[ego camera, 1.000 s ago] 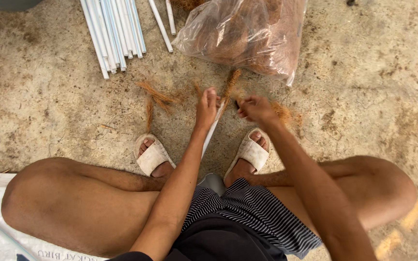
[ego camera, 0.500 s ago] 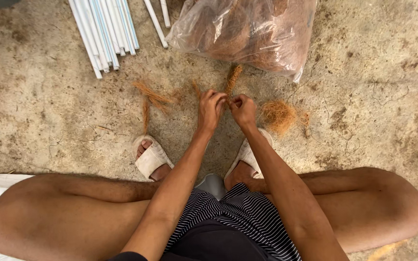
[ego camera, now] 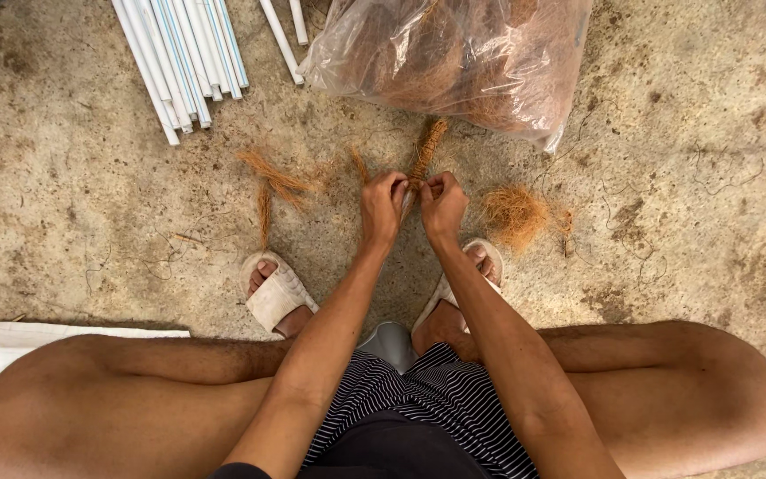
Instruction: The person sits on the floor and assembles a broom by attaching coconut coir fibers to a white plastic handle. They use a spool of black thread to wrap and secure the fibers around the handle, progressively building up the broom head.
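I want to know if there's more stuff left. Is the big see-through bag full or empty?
Full. The clear plastic bag bulges with brown fibre showing through its sides. Whether its mouth is tied or open, I cannot tell.

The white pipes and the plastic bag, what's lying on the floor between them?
In the head view, two loose white pipes lie between the pipe bundle and the bag; otherwise bare concrete.

Rough, stained concrete floor [ego camera: 64, 177] (evenly lit).
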